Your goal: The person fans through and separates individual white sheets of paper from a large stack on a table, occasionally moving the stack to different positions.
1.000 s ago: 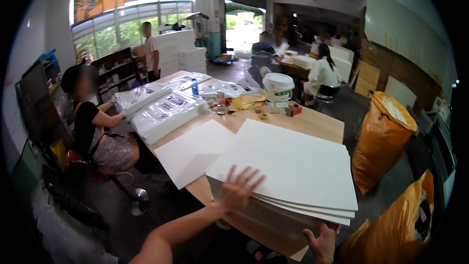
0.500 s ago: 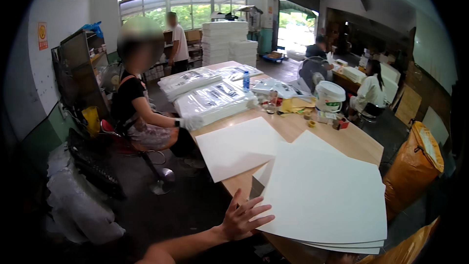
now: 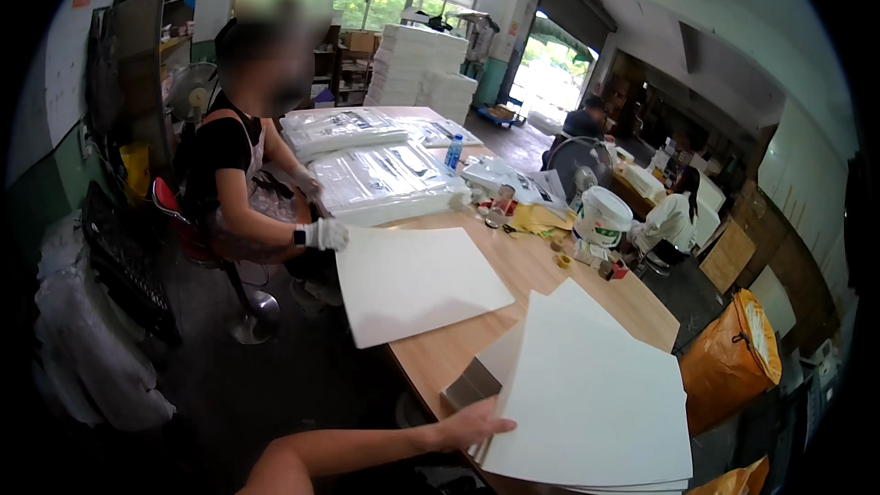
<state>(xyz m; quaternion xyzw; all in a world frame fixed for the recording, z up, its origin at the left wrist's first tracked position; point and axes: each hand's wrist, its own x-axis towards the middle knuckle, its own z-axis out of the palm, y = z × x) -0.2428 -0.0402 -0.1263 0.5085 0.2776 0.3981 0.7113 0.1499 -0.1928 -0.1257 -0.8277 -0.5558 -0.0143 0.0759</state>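
Observation:
Several large white boards [image 3: 596, 385] lie in an uneven, fanned stack on the near end of the wooden table. At their left edge is my left hand [image 3: 472, 423], its thumb over the top face and its fingers curled beneath, closed on the edge of the boards. A dark grey block-like piece [image 3: 474, 387] shows beside the stack, just beyond my hand. My right hand is out of view. Farther left, a separate white board [image 3: 422, 284] overhangs the table edge; a seated co-worker's gloved hand [image 3: 326, 235] touches its far left corner.
Plastic-wrapped white packs [image 3: 385, 179] cover the far left of the wooden table [image 3: 431, 357]. A blue bottle [image 3: 454, 151], a glass [image 3: 500, 206], yellow tape [image 3: 562, 261] and a white bucket [image 3: 603, 215] stand beyond the boards. An orange sack [image 3: 733, 362] stands at right.
My left hand went from spread fingers to gripping the boards' left edge. The co-worker's gloved hand moved to the separate board, which has shifted left relative to the stack. The view has tilted.

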